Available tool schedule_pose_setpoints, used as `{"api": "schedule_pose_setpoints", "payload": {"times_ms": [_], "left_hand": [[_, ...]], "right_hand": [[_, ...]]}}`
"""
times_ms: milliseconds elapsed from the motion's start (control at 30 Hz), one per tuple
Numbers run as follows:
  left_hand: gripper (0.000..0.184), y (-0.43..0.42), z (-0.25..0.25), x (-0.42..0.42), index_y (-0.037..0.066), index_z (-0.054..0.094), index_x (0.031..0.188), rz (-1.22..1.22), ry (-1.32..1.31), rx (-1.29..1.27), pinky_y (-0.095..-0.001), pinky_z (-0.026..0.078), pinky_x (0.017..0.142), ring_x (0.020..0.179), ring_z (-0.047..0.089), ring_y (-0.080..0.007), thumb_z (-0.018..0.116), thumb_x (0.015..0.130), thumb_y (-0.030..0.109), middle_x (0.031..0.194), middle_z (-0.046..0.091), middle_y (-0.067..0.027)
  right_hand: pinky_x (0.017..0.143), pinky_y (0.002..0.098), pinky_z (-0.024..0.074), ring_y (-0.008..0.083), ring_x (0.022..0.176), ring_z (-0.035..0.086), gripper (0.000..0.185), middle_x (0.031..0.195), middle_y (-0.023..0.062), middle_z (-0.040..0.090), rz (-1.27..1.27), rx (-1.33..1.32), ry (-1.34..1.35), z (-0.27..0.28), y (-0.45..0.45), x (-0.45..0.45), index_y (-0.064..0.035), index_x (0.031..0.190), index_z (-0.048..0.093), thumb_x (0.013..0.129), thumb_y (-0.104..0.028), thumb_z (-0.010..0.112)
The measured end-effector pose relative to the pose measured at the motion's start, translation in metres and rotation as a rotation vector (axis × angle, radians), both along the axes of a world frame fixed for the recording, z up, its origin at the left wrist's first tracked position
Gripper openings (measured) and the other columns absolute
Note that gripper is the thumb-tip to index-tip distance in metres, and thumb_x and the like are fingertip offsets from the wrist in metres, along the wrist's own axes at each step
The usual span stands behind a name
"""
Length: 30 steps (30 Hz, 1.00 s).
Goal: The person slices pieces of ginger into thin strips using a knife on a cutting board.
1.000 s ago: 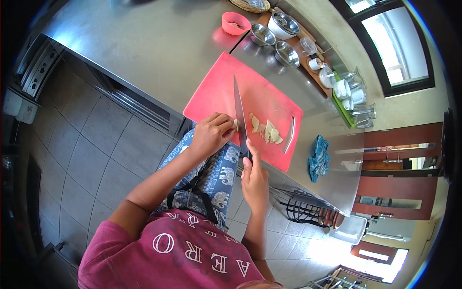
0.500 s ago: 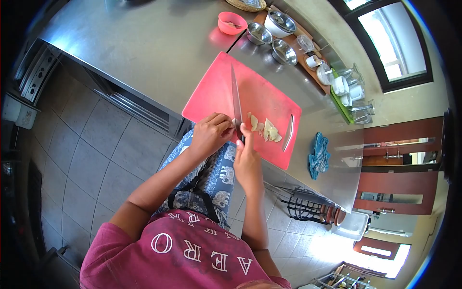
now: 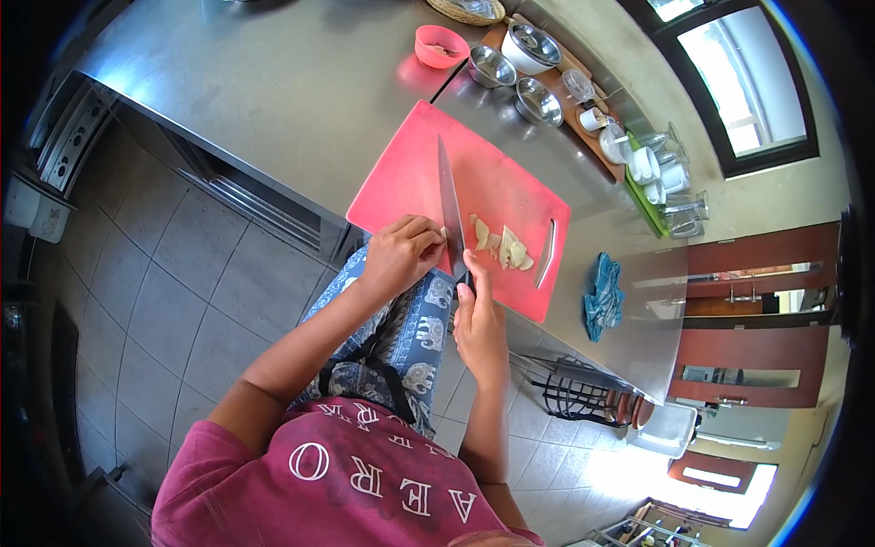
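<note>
A large kitchen knife (image 3: 447, 187) points away from me across the pink cutting board (image 3: 401, 173). My right hand (image 3: 478, 319) is closed around its dark handle, index finger along the top. Just left of the blade, my left hand (image 3: 404, 253) has its fingers bunched near the board's front edge, pinching a small pale piece (image 3: 444, 233), mostly hidden by the fingertips. Cut pale yellowish slices (image 3: 513, 250), perhaps garlic, lie to the right of the knife, close to the board's handle slot.
The board rests on a steel counter (image 3: 283, 100). Behind it stand a pink bowl (image 3: 441, 47) and steel bowls (image 3: 492, 67). Cups and glass jugs (image 3: 685, 211) line the wall side. A blue cloth (image 3: 603, 296) lies at the right.
The knife and my right hand have drawn back slightly toward my body. My left hand stays in nearly the same place, and the slices have not moved.
</note>
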<state>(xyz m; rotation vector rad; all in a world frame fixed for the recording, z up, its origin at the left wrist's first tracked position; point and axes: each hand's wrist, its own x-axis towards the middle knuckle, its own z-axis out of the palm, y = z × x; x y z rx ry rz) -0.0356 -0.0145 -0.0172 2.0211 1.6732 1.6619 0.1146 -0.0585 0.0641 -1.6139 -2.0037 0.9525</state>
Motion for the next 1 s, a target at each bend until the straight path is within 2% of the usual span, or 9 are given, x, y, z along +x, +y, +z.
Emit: {"api": "schedule_pose_setpoints", "payload": {"times_ms": [100,200,300,500,567,633,733,767,1000], "left_hand": [[0.006,0.0,-0.001,0.001,0.007,0.068,0.073,0.011,-0.005,-0.008,-0.0306,0.053,0.061,0.075,0.064,-0.0176,0.073,0.069,0.007,0.081,0.066,-0.0011],[0.006,0.0,0.0,0.001,0.007,0.067,0.072,0.022,-0.006,-0.005,-0.0305,0.053,0.061,0.074,0.064,-0.0173,0.073,0.069,0.007,0.08,0.065,-0.0011],[0.009,-0.001,-0.004,0.001,0.008,0.069,0.077,0.019,0.016,-0.045,-0.0294,0.053,0.063,0.078,0.065,-0.0167,0.074,0.07,0.011,0.083,0.066,0.0005],[0.008,-0.001,-0.001,0.0,0.009,0.068,0.075,0.014,0.026,-0.054,-0.0304,0.053,0.062,0.076,0.065,-0.0174,0.074,0.07,0.011,0.081,0.065,0.0007],[0.009,-0.002,0.0,-0.002,0.009,0.068,0.076,-0.017,0.018,-0.065,-0.0309,0.053,0.062,0.076,0.065,-0.0177,0.074,0.071,0.011,0.082,0.065,0.0005],[0.009,-0.002,-0.004,-0.004,0.008,0.067,0.076,-0.037,0.009,-0.065,-0.0316,0.053,0.061,0.075,0.064,-0.0183,0.073,0.071,0.01,0.083,0.064,-0.0002],[0.009,-0.001,-0.007,-0.008,0.008,0.066,0.077,-0.05,-0.005,-0.054,-0.0324,0.053,0.062,0.076,0.064,-0.0189,0.072,0.072,0.009,0.083,0.064,-0.001],[0.009,0.0,-0.007,-0.01,0.008,0.067,0.079,-0.044,-0.008,-0.059,-0.0322,0.053,0.063,0.077,0.065,-0.0186,0.072,0.073,0.009,0.084,0.065,-0.0007],[0.013,0.002,-0.009,-0.008,0.009,0.069,0.086,-0.01,0.01,0.012,-0.0318,0.055,0.066,0.083,0.066,-0.0187,0.073,0.074,0.009,0.09,0.066,-0.0001]], "right_hand": [[0.065,0.0546,0.0427,0.0469,0.083,0.061,0.04,0.089,0.0256,0.064,-0.01,-0.026,-0.034,0.003,-0.002,-0.003,-0.016,0.14,0.035,0.101,-0.018,0.043],[0.063,0.0551,0.0434,0.0466,0.08,0.061,0.043,0.085,0.0262,0.064,0.06,0.236,-0.141,-0.003,-0.005,-0.008,-0.0156,0.142,0.031,0.101,-0.017,0.044],[0.062,0.0551,0.0451,0.0468,0.078,0.061,0.046,0.084,0.0274,0.064,0.03,0.157,-0.313,-0.002,-0.011,-0.018,-0.0144,0.143,0.029,0.1,-0.016,0.044],[0.064,0.054,0.0474,0.0468,0.081,0.062,0.044,0.089,0.0274,0.065,0.034,0.087,-0.282,0.0,0.016,-0.028,-0.0146,0.142,0.029,0.1,-0.016,0.043],[0.065,0.0542,0.0475,0.0467,0.083,0.062,0.043,0.095,0.0259,0.065,0.08,0.259,-0.121,-0.016,0.025,-0.016,-0.0155,0.142,0.028,0.101,-0.016,0.041],[0.065,0.0519,0.0472,0.0454,0.08,0.062,0.041,0.104,0.0216,0.065,0.029,0.061,0.028,-0.014,0.031,-0.011,-0.0163,0.141,0.03,0.101,-0.017,0.04],[0.064,0.0492,0.0451,0.0435,0.075,0.062,0.039,0.1,0.0218,0.065,-0.087,-0.259,0.087,0.016,0.023,-0.015,-0.0153,0.14,0.033,0.102,-0.018,0.041],[0.063,0.0477,0.0429,0.0421,0.07,0.061,0.038,0.092,0.0228,0.065,-0.039,-0.115,0.089,0.0,0.023,-0.009,-0.0148,0.14,0.034,0.102,-0.018,0.041],[0.064,0.0507,0.042,0.0445,0.076,0.062,0.038,0.089,0.025,0.063,0.079,0.3,0.06,-0.019,0.017,-0.01,-0.0144,0.139,0.035,0.102,-0.017,0.042]]}}
